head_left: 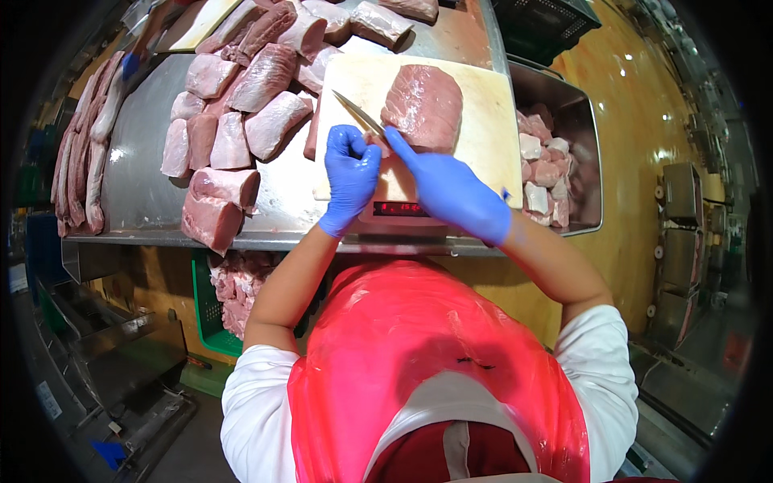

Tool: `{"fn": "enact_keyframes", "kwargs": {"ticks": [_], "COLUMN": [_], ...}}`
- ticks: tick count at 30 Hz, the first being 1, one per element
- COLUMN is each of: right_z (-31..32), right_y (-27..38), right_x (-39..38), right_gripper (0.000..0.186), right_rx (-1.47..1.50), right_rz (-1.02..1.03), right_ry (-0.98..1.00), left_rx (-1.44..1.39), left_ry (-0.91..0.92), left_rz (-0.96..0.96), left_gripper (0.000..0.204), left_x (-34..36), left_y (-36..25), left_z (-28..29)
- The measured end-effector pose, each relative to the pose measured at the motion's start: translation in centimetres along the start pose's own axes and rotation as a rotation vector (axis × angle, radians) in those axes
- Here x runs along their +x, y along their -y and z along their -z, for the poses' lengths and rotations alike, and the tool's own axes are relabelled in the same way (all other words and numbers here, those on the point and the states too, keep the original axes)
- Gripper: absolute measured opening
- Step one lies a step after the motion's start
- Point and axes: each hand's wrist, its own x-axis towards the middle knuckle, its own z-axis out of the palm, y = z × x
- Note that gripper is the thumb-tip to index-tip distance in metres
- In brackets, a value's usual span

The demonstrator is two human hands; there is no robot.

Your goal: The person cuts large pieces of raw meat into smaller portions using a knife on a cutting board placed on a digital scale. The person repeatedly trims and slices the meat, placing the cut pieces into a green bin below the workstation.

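Observation:
My left hand (pixel 349 179), in a blue glove, is closed in a pinch on a small scrap of pink meat (pixel 377 146) at the left part of the white cutting board (pixel 491 105). My right hand (pixel 451 187), also gloved, grips a knife (pixel 357 109), index finger stretched along it, blade pointing up and left. The blade crosses the board just left of a large boneless pork piece (pixel 423 105). Under the board's near edge, between my hands, is a scale (pixel 403 229) with a red display. The knife's handle is hidden in my right hand.
Many pork chunks (pixel 262 76) cover the steel table (pixel 133 193), long strips (pixel 76 153) at left. A steel bin (pixel 596 161) of cut pieces sits at right, a black crate (pixel 535 24) behind it. A green crate (pixel 211 314) of trimmings is below the table's front edge.

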Motion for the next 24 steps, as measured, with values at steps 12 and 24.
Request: {"fn": "enact_keyframes", "kwargs": {"ticks": [12, 24], "right_z": [7.3, -2.7], "right_y": [-5.7, -11.8], "right_x": [-12.9, 9.2], "right_gripper": [0.056, 0.031], "right_rx": [0.038, 0.841], "right_rz": [-0.258, -0.28], "right_ry": [0.148, -0.607], "left_rx": [0.479, -0.074], "left_ry": [-0.511, 0.117], "left_rz": [0.177, 0.419], "left_gripper": [0.014, 0.06], "left_x": [-6.9, 0.2], "left_y": [-6.9, -2.6], "left_z": [27.9, 0.3]}}
